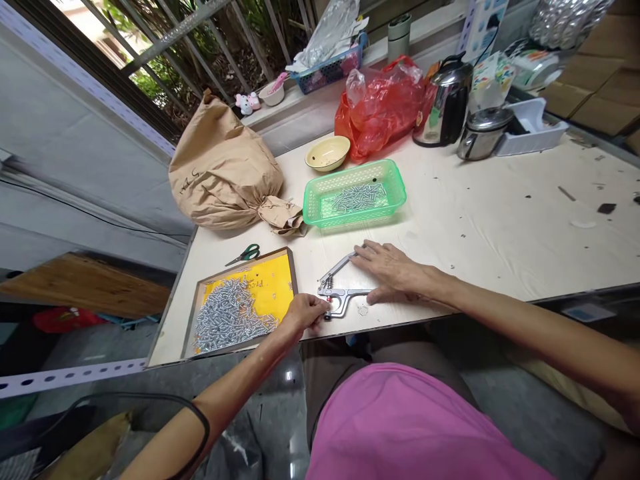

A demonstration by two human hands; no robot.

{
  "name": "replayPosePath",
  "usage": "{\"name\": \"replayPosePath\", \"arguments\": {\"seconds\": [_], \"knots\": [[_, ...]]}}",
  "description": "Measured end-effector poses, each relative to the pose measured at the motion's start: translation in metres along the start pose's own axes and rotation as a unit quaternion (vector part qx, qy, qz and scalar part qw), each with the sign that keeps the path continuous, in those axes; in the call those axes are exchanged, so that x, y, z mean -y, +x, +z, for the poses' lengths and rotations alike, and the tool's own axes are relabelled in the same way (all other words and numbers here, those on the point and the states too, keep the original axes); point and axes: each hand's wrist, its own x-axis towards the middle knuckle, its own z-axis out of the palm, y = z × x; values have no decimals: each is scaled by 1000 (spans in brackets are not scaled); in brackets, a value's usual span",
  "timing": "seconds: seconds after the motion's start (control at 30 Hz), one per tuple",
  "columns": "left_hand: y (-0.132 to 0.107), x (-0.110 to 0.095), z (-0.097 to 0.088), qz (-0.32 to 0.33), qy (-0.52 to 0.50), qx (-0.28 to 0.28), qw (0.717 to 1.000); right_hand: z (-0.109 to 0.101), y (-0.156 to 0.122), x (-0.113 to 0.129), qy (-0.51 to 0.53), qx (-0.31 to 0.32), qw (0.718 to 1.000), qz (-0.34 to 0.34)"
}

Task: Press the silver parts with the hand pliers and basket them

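Observation:
A grey metal lever-handled hand tool (341,293) lies near the table's front edge, its two handles spread apart and a small spring beside the hinge. My right hand (387,270) spans the handles, with fingertips over the upper one and the thumb by the lower. At the tool's left end, my left hand (307,313) is closed in a pinch close to a small red spot; what sits between the fingertips is too small to make out. Left of that hand, a shallow tray (273,270) with a yellow bottom holds a heap of small silvery metal pieces.
Behind the tool stands a green plastic basket (355,220) with more silvery pieces. Scissors (244,254), a tied brown sack (225,167), a cream bowl (327,153), a red plastic bag (375,113), a kettle (445,100) and a lidded metal pot (483,137) stand around the table.

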Motion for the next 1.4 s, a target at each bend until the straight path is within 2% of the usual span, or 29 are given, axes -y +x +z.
{"name": "replayPosePath", "arguments": {"seconds": [0.17,0.27,0.47,0.57,0.63,0.7,0.77,0.8,0.9,1.0,1.17,1.23,1.4], "knots": [[-1,-2,1,-6,-11,-7,1000,3,15,-9,-16,-4,1000,-26],[-2,-2,1,-3,-12,-7,1000,4,17,-7,-23,-18,1000,-8],[-2,-4,2,-9,4,-13,1000,-2,16,-2,-32,-3,999,8],[-4,-1,2,-12,29,-16,999,-8,14,3,-33,14,999,13],[-7,3,4,4,84,-44,996,-11,12,6,-30,19,999,18],[-12,5,8,73,175,-118,975,-12,10,8,-24,15,999,22],[-16,4,15,179,263,-191,929,-11,10,9,-22,12,999,21],[-16,2,19,231,297,-208,903,-10,10,10,-24,13,999,19],[-7,-12,30,346,371,-194,840,-8,11,13,-31,22,999,19],[11,-29,36,398,423,-158,799,-9,9,15,-22,25,999,29],[31,-41,33,410,456,-82,785,-21,4,13,10,72,997,2],[32,-41,32,409,454,-82,787,-25,4,13,8,84,996,-5],[35,-42,35,389,415,-103,816,-25,11,15,1,91,996,22]]}}
